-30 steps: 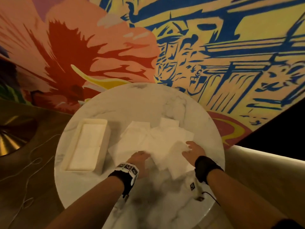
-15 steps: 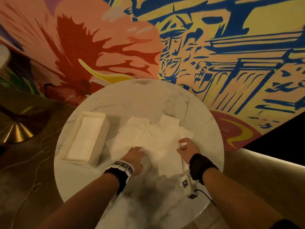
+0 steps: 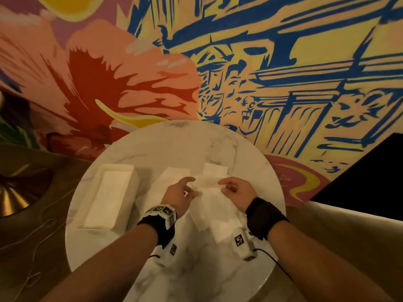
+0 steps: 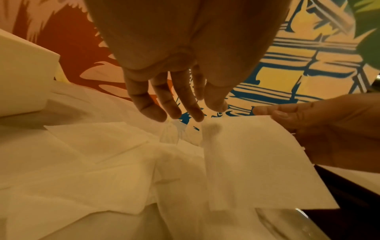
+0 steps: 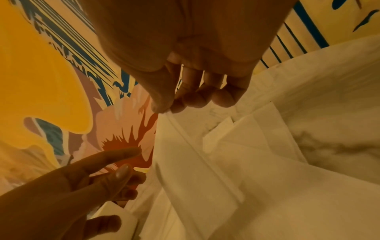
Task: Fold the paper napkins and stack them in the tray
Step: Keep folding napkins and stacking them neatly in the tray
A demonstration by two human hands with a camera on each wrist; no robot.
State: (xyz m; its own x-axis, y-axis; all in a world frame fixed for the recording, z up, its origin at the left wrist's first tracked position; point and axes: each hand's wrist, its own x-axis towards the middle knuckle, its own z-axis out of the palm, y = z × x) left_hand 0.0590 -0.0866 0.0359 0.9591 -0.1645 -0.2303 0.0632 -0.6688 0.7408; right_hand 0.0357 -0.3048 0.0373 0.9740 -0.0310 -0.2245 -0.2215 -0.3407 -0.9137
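Note:
A white napkin (image 3: 207, 183) hangs lifted above the loose pile of napkins (image 3: 218, 212) in the middle of the round table. My right hand (image 3: 224, 185) pinches its right top corner between thumb and forefinger (image 5: 162, 105). My left hand (image 3: 189, 186) hovers at the napkin's left edge with its fingers (image 4: 174, 110) spread and fairly straight, holding nothing. The left wrist view shows the sheet (image 4: 257, 162) drooping from the right hand (image 4: 318, 129). The cream rectangular tray (image 3: 133, 192) stands to the left of the pile with white napkins lying flat inside.
The marble table (image 3: 185, 144) is small and round, pushed against a painted mural wall. Bare marble lies beyond the pile and near my forearms. A brass lamp base (image 3: 19, 192) and thin cables lie on the floor to the left. A padded bench edge (image 3: 349, 214) runs to the right.
Both hands have risen from the pile. The right hand has taken hold of one napkin and lifted it; the left hand has let go of the pile and opened beside it.

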